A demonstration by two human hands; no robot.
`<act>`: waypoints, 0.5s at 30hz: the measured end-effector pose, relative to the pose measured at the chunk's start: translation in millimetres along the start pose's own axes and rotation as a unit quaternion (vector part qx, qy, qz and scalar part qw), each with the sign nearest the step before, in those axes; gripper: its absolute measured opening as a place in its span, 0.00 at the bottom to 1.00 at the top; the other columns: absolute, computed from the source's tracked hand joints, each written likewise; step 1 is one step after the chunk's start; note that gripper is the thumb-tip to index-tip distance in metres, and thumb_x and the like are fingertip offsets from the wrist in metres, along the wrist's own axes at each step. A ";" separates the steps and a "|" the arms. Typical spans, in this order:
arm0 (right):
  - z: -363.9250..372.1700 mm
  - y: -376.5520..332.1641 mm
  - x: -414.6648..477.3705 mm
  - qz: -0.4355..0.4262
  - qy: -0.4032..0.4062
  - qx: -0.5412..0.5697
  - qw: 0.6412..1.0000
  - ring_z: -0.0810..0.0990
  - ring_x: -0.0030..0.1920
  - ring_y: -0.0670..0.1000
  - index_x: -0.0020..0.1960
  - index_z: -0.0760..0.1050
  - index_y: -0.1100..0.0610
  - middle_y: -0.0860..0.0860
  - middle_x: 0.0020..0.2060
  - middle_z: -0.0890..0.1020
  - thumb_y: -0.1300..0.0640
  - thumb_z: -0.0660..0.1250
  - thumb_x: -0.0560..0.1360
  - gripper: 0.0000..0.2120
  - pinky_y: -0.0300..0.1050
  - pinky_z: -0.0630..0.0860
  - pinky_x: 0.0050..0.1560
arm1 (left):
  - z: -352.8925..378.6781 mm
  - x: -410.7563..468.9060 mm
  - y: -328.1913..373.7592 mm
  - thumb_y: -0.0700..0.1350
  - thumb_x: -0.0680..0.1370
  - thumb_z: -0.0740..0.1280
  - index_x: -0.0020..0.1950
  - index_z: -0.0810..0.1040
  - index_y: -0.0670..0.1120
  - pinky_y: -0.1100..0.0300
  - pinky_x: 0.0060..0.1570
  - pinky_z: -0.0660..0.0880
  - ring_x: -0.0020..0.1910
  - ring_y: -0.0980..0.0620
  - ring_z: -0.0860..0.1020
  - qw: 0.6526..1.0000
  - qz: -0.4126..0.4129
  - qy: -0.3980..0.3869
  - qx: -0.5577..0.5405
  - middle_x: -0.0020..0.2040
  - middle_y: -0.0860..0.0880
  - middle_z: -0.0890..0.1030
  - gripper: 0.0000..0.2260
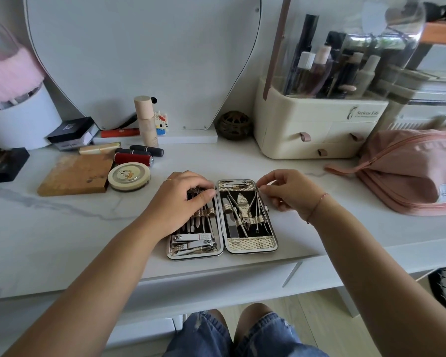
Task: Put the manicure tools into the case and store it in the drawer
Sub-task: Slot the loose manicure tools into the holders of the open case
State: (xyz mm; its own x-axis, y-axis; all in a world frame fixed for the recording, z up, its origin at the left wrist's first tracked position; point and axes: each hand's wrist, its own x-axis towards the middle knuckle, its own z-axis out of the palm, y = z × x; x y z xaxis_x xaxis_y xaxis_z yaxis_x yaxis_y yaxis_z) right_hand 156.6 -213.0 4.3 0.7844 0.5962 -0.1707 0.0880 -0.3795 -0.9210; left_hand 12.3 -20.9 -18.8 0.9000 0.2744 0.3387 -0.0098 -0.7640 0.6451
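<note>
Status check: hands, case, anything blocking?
Left hand flat on tools in left half of case. Right hand pinches its right rim. Case open on desk, tools strapped in. Nothing seen blocking closure.

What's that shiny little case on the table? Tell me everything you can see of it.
The case lies open flat on the table near its front edge: two halves, silvery rims, black lining, gold-patterned bands. Metal clippers, nippers and thin tools sit inside. The left hand rests on the left half; the right hand touches the right rim.
</note>
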 end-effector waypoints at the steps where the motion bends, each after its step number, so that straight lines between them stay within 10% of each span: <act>1: 0.1 0.3 -0.7 -0.007 -0.002 -0.006 1.000 0.67 0.18 0.43 0.42 0.77 0.58 0.46 0.18 0.74 0.68 0.64 0.74 0.07 0.32 0.63 0.19 | 0.1 0.0 0.2 0.55 0.74 0.64 0.55 0.79 0.54 0.62 0.57 0.63 0.58 0.58 0.69 1.000 0.000 0.000 0.000 0.53 0.59 0.77 0.12; 15: -3.8 1.1 -12.3 -0.049 -0.046 -0.054 0.996 0.71 0.23 0.46 0.41 0.77 0.58 0.54 0.29 0.77 0.68 0.65 0.74 0.07 0.35 0.68 0.22 | -0.4 0.0 0.6 0.54 0.74 0.64 0.55 0.79 0.54 0.62 0.57 0.64 0.58 0.58 0.70 1.000 0.000 -0.002 0.002 0.52 0.59 0.77 0.12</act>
State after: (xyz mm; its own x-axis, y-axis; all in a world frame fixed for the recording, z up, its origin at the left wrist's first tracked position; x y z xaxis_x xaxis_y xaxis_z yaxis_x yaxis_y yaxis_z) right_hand 149.4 -223.4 6.7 0.7095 0.6947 -0.1182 0.2309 -0.3877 -0.8924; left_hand 12.1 -21.1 -18.2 0.9014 0.2724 0.3366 -0.0083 -0.7664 0.6424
